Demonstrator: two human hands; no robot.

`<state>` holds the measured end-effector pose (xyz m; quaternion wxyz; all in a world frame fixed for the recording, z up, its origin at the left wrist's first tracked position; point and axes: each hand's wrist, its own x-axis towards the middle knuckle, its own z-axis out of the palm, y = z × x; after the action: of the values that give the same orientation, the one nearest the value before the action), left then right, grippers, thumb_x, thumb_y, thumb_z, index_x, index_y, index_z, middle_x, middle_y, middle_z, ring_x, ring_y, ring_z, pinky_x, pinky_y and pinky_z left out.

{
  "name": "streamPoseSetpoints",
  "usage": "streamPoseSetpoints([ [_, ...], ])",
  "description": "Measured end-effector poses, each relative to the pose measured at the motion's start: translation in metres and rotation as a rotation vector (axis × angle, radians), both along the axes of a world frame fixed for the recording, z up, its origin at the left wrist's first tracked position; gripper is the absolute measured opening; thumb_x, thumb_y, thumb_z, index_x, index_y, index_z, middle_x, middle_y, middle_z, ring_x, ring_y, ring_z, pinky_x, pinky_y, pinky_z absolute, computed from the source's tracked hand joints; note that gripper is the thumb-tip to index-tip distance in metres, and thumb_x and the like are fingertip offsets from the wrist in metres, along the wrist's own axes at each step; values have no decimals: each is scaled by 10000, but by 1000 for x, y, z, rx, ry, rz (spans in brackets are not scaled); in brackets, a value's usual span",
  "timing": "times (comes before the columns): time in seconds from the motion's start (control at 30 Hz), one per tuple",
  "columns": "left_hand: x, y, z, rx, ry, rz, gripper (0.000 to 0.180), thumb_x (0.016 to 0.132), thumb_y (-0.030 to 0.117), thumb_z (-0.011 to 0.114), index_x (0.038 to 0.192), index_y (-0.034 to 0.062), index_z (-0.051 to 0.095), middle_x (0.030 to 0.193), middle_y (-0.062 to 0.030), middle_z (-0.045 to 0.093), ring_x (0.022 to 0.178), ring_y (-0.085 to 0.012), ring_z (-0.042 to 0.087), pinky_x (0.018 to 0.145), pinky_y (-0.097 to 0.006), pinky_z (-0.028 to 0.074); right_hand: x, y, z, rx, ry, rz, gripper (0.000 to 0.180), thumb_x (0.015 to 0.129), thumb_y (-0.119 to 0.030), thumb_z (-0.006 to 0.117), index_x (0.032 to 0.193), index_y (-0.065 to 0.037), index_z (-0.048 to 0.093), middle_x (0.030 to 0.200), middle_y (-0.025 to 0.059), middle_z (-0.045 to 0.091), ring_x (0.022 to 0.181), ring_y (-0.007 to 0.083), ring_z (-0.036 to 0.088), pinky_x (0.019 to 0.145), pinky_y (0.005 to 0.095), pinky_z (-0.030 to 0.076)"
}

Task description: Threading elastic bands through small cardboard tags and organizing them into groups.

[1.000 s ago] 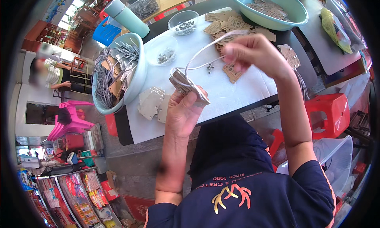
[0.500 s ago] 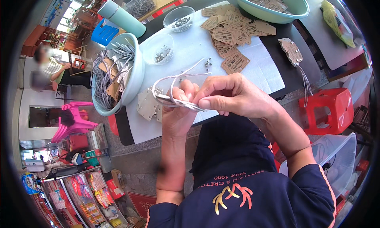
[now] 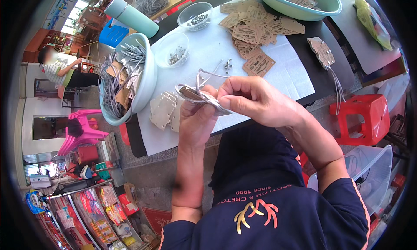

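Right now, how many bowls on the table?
4: a large bowl at the left edge, two small clear ones beside it, and a big green one at the far end.

Beyond the hands stands a dark table (image 3: pixel 330 83) covered with a white cloth (image 3: pixel 208 50), in bright daylight. To the right of the hands a red plastic stool (image 3: pixel 362 120) stands on the grey floor (image 3: pixel 143 172). To the left sits a pink plastic chair (image 3: pixel 82 128). Below and left of the hands, shelves of colourful packets (image 3: pixel 93 215) line the floor.
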<state>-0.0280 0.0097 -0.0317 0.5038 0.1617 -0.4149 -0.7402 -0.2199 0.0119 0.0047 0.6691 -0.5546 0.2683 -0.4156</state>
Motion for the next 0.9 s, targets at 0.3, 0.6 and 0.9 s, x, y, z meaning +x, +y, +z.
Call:
streamPoseSetpoints([
  [0.3, -2, 1, 2, 144, -67, 32, 233, 868, 34, 666, 1100, 54, 674, 1055, -75, 688, 1006, -188, 635, 941, -377, 471, -10, -15, -10, 236, 1, 86, 244, 934, -284, 631, 946, -41, 615, 711, -60, 492, 607, 35, 422, 540, 195, 332],
  [0.6, -11, -2, 11, 125, -133, 178, 227, 899, 52, 624, 1117, 99, 663, 1096, -30, 662, 1041, -164, 605, 900, -361, 482, 8, 1, -5, 89, 59, -337, 185, 923, -196, 640, 905, -12, 641, 661, -29, 515, 594, 45, 488, 523, 211, 390],
  [0.9, -10, -2, 12, 167, -94, 254, 224, 882, 8, 647, 1102, 49, 660, 1057, -66, 676, 993, -152, 628, 916, -331, 491, 13, 0, -14, -562, 398, -630, 141, 810, -100, 729, 888, -34, 633, 823, 52, 595, 565, 139, 576, 502, 269, 467],
])
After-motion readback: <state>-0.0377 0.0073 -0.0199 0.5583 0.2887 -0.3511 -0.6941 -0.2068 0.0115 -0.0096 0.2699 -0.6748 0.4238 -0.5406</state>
